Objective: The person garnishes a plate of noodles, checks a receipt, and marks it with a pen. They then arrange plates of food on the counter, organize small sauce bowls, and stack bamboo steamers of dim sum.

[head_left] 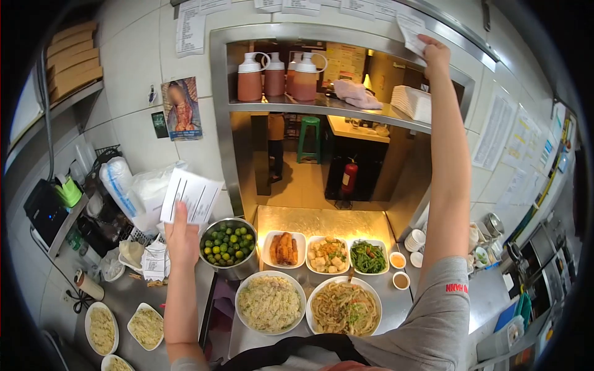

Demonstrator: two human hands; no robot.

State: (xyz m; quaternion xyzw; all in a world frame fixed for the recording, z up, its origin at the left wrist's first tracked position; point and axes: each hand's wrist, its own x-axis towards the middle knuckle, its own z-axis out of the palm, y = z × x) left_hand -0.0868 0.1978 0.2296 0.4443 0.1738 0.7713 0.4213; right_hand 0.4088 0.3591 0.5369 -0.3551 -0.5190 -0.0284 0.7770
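My left hand (182, 240) is closed on printed order tickets (193, 196), its thumb pressed over their front. Raised high at the upper right, my right hand (435, 55) pinches another paper slip (409, 29) right at the metal ticket rail (458, 42) over the pass window. Below my arms stand a plate of fried rice (270, 302) and a plate of noodles (345, 307). Behind them are dishes of fried rolls (284, 249), tofu-like cubes (328, 255) and green vegetables (369, 256). A metal pot of green citrus fruits (228, 243) sits close to my left forearm.
Sauce bottles (250, 77), a cloth (357, 94) and stacked napkins (411, 104) occupy the window shelf. Two small sauce cups (401, 281) stand at the right. Further rice plates (102, 328) are on the left counter, near a ticket pile (156, 260). A person's legs (276, 148) show beyond the window.
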